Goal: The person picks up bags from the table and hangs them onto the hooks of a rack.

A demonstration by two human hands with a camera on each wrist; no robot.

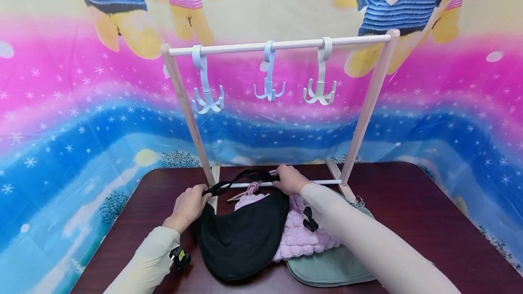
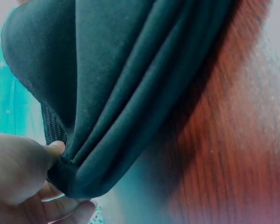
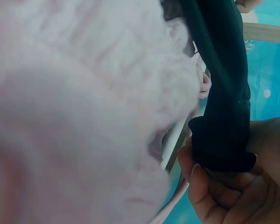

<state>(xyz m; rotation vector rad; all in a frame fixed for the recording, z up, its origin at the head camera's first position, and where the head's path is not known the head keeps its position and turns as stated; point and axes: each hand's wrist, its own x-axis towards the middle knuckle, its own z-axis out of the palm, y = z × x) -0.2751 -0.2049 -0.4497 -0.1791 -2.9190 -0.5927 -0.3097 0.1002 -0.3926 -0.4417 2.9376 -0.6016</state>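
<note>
A black crescent-shaped shoulder bag (image 1: 243, 235) hangs between both hands, low at the front of the table. My left hand (image 1: 189, 207) pinches its left upper corner where the strap joins, thumb against the fabric in the left wrist view (image 2: 42, 168). At the right upper corner my right hand (image 1: 289, 179) grips the bag, its fingers curled round the black end in the right wrist view (image 3: 228, 186). The bag's strap loops up behind its opening. Behind and right of it lies a puffy pink bag (image 1: 304, 235) with a knotted cord (image 1: 252, 188), partly covered.
A green bag (image 1: 331, 267) lies under the pink one, partly behind my right sleeve. Across the back of the dark wooden table (image 1: 408, 208) stands a wooden rack (image 1: 369, 103). Blue (image 1: 207, 99), light-blue (image 1: 269, 83) and pale green (image 1: 321, 85) multi-prong hooks hang from its top bar.
</note>
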